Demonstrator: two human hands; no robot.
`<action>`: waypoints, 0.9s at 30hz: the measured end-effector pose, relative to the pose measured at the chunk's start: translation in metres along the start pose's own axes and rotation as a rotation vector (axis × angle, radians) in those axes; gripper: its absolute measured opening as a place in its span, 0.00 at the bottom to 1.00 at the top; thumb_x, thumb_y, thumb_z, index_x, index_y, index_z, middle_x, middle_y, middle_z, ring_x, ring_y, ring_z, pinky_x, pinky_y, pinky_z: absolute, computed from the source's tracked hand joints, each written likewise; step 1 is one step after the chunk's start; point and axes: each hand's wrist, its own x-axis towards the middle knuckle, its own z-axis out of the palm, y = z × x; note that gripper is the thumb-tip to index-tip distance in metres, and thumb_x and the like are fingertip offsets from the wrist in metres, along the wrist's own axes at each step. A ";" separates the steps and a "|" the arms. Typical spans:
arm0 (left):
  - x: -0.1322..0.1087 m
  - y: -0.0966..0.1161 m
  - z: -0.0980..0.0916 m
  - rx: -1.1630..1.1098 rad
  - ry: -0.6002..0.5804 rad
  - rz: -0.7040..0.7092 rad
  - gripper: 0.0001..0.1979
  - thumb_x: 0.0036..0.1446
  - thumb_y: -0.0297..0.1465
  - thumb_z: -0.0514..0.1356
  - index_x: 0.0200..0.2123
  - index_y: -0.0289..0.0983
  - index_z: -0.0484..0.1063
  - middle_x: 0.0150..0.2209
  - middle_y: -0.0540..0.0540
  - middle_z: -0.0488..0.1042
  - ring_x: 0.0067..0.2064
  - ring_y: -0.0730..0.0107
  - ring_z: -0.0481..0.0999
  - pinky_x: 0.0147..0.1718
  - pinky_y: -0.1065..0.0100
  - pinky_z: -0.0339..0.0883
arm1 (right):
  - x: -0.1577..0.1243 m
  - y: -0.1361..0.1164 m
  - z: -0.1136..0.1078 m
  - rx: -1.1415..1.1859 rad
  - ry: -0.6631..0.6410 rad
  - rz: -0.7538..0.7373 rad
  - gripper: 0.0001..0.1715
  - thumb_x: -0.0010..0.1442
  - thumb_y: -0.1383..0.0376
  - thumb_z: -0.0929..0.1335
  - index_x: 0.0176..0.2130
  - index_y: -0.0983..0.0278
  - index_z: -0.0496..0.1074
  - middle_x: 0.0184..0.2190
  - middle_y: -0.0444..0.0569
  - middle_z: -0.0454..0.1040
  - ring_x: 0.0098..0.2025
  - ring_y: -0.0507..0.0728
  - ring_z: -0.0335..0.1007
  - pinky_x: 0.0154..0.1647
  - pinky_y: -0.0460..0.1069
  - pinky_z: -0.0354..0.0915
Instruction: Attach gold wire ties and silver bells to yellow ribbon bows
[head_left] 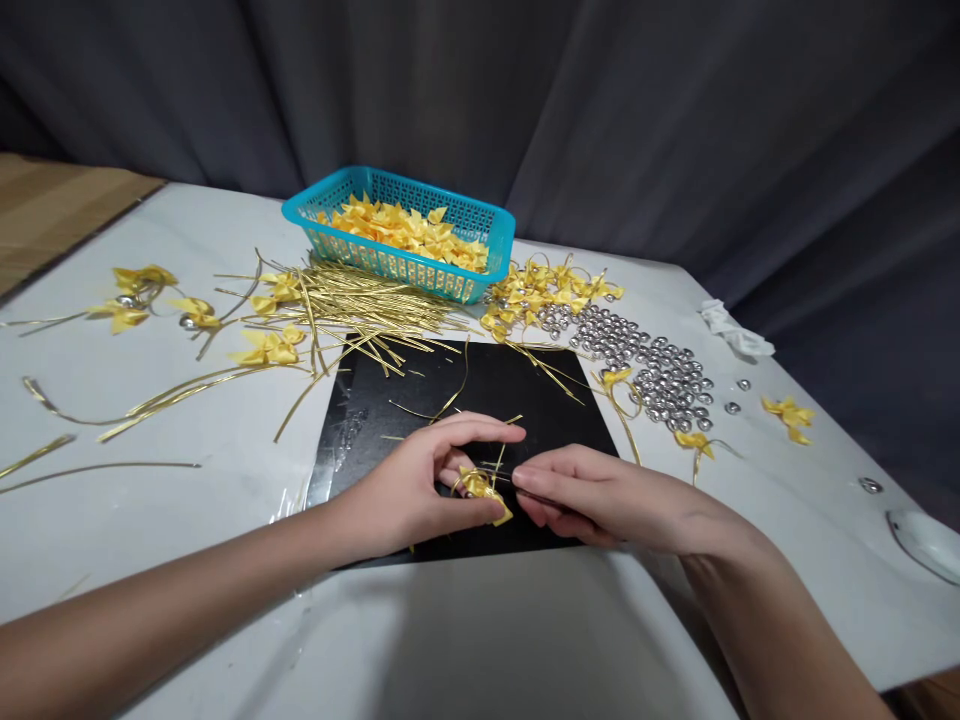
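Yellow flower (478,485) pinched in left hand (420,478), right hand (585,488) clamped on thin strands (496,474); I read wiring, next move probably wants steady tension.

And it's bright yellow on the ribbon flower (484,486), metallic gold along the cords (375,305), turquoise lattice around the basket (474,290), gleaming silver across the beads (667,385), black for the mat (547,400), white for the tabletop (187,520)!

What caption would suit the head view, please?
Yellow ribbon piece in the left grip, above a black mat, blue basket beyond.
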 end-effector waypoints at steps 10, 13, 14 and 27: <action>0.001 0.001 0.000 0.010 0.002 0.015 0.23 0.45 0.25 0.65 0.47 0.42 0.71 0.50 0.49 0.66 0.26 0.84 0.61 0.27 0.76 0.58 | 0.000 0.001 0.001 0.036 -0.037 -0.025 0.24 0.56 0.49 0.65 0.25 0.66 0.63 0.17 0.37 0.54 0.16 0.43 0.42 0.13 0.40 0.40; 0.001 0.001 0.000 0.010 0.002 0.005 0.23 0.45 0.25 0.65 0.47 0.42 0.71 0.51 0.49 0.66 0.27 0.84 0.62 0.27 0.76 0.59 | -0.003 0.001 -0.001 -0.034 0.000 -0.014 0.25 0.57 0.47 0.64 0.25 0.66 0.63 0.16 0.37 0.54 0.16 0.44 0.43 0.14 0.41 0.41; 0.000 0.000 0.000 0.008 0.005 -0.001 0.24 0.45 0.26 0.65 0.48 0.43 0.71 0.52 0.49 0.65 0.27 0.85 0.62 0.27 0.76 0.59 | -0.004 0.002 -0.002 -0.086 0.025 -0.005 0.25 0.57 0.47 0.64 0.25 0.66 0.63 0.17 0.37 0.54 0.16 0.44 0.43 0.14 0.41 0.41; 0.003 -0.003 0.002 -0.359 0.095 -0.058 0.29 0.45 0.20 0.65 0.50 0.38 0.63 0.52 0.43 0.68 0.40 0.74 0.77 0.38 0.75 0.70 | 0.005 0.012 -0.011 -0.802 0.612 -0.324 0.09 0.56 0.59 0.67 0.33 0.63 0.67 0.31 0.46 0.68 0.37 0.55 0.63 0.34 0.48 0.57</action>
